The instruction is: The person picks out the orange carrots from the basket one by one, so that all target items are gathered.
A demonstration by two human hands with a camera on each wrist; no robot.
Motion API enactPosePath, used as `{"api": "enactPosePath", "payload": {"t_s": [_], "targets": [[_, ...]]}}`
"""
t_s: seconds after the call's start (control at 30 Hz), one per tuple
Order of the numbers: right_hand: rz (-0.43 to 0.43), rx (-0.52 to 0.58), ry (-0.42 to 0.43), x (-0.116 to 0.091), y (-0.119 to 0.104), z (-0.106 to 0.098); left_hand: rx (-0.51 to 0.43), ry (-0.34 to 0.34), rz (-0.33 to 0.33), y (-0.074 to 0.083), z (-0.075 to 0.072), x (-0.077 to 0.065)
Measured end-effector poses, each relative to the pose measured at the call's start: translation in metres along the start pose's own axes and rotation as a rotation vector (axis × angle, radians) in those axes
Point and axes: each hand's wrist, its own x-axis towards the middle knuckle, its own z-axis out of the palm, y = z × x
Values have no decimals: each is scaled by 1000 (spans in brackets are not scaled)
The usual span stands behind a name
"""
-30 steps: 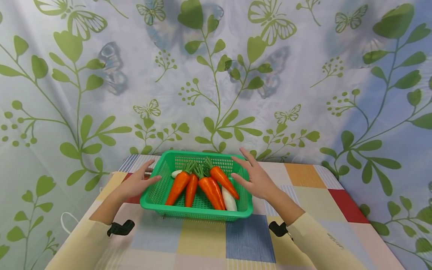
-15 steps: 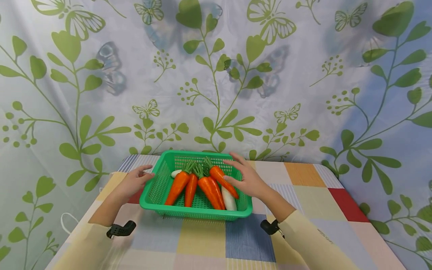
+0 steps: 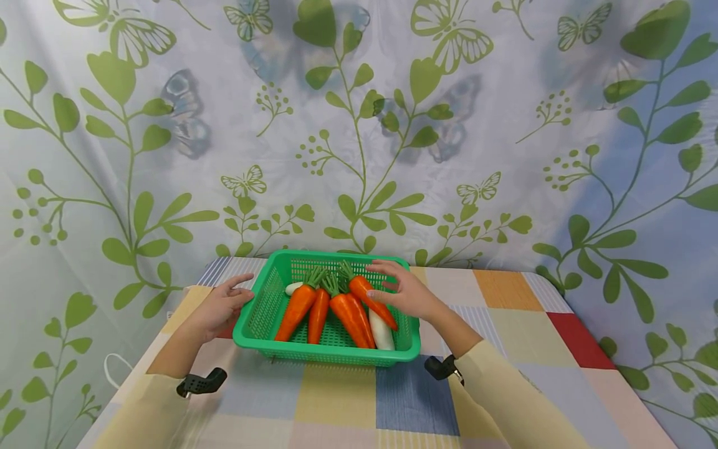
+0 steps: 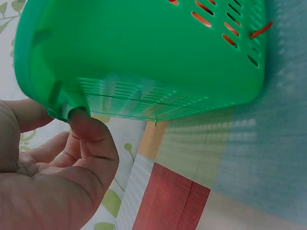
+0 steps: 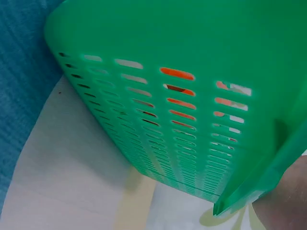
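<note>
A green plastic basket [image 3: 325, 357] with slotted sides stands on the table, holding several orange carrots [image 3: 300, 305] with green stem tops. A white radish [image 3: 381, 330] lies at its right side, partly under the rightmost carrot [image 3: 367, 293]. Another white piece [image 3: 293, 288] shows at the left, mostly hidden by carrots. My left hand [image 3: 219, 308] pinches the basket's left rim; in the left wrist view thumb and forefinger meet on either side of that rim. My right hand [image 3: 409, 293] reaches over the right rim, fingers loosely bent, thumb right at the rightmost carrot.
A patchwork-patterned cloth [image 3: 336, 399] covers the table. Behind it hangs a curtain [image 3: 359, 156] with leaves and butterflies. A white cord [image 3: 112, 371] loops at the table's left edge. Black wrist cameras [image 3: 202, 381] sit on both wrists.
My right hand has moved left over the basket, with its thumb coming to the rightmost carrot. My left hand has drawn back to the left rim and closed on it. The basket has stayed put.
</note>
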Motion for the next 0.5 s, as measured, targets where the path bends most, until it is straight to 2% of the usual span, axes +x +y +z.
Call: {"api": "enactPosePath", "payload": {"t_s": [0.27, 0.5], "targets": [[91, 40, -24, 7, 1, -3, -56, -40, -17, -2, -3, 1], [154, 19, -34, 16, 4, -3, -84, -62, -25, -2, -6, 1]]}}
